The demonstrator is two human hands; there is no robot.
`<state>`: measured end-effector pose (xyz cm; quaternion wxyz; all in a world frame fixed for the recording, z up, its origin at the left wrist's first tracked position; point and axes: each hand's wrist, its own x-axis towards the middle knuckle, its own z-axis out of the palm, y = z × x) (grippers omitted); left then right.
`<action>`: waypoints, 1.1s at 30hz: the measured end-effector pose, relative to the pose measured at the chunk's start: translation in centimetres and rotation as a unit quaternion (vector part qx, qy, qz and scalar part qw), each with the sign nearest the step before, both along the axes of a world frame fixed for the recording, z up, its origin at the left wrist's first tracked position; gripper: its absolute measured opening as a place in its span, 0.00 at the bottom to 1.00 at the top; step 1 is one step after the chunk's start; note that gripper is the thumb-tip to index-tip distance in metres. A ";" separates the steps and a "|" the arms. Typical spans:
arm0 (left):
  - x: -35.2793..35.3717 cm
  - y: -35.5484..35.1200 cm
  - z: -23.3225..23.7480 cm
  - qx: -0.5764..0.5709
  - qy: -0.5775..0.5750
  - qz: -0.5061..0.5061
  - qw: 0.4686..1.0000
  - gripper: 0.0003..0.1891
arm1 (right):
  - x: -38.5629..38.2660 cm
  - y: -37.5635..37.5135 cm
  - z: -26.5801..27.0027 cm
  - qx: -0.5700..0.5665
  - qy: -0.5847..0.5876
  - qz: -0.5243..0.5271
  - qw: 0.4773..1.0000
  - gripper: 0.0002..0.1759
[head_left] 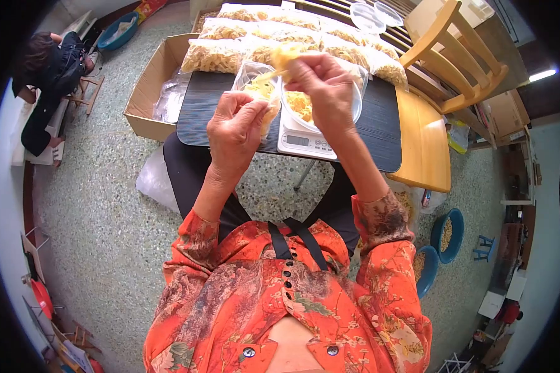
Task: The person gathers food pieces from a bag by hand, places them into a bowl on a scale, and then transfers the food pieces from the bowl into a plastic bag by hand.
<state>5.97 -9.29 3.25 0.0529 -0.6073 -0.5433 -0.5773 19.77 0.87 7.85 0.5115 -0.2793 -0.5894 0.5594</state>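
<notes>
My left hand (235,127) is closed on the edge of a clear plastic bag (245,73), which holds some yellow dried pieces. My right hand (327,90) pinches a small bunch of yellow dried pieces (285,57), slightly blurred, above and beside the bag's opening. Under that hand a white round bowl (357,107) with more of the yellow pieces rests on a white digital scale (302,142). My right hand and wrist hide part of the bowl. The scale's display is too small to read.
Several filled clear bags (214,56) line the back of the dark table (199,112). An open cardboard box (149,93) stands left, a wooden chair (429,140) right. Blue basins (457,233) sit on the floor at right. Another person (50,68) sits at far left.
</notes>
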 end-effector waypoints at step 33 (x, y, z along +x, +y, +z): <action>-1.1 -0.6 -1.0 -0.006 0.013 0.016 1.000 0.08 | 7.5 5.0 0.0 0.231 -0.445 0.016 0.865 0.08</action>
